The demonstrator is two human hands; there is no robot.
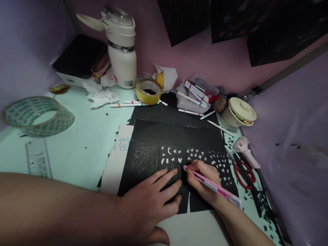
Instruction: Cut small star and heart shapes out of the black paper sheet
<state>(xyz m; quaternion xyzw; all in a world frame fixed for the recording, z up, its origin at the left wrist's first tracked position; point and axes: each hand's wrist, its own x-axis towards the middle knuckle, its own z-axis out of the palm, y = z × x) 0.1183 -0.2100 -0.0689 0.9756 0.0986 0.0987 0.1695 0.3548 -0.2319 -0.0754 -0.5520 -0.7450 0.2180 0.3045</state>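
A sheet of black paper lies in front of me, with stars, a moon, hearts and small angular shapes cut through it in groups. At its left is a patch of pale drawn outlines. My left hand lies flat on the lower middle of the sheet, fingers stretched out and slightly apart. My right hand is closed around a pink pen-shaped tool, slanting down to the paper just right of my left fingertips. Its working tip is too small to make out. White card shows under the sheet's left edge.
Scissors with red handles, a glue gun and black scraps lie at right. Behind are a yellow tape roll, markers, a lidded bowl and a white bottle. A wide tape roll and clear ruler are left.
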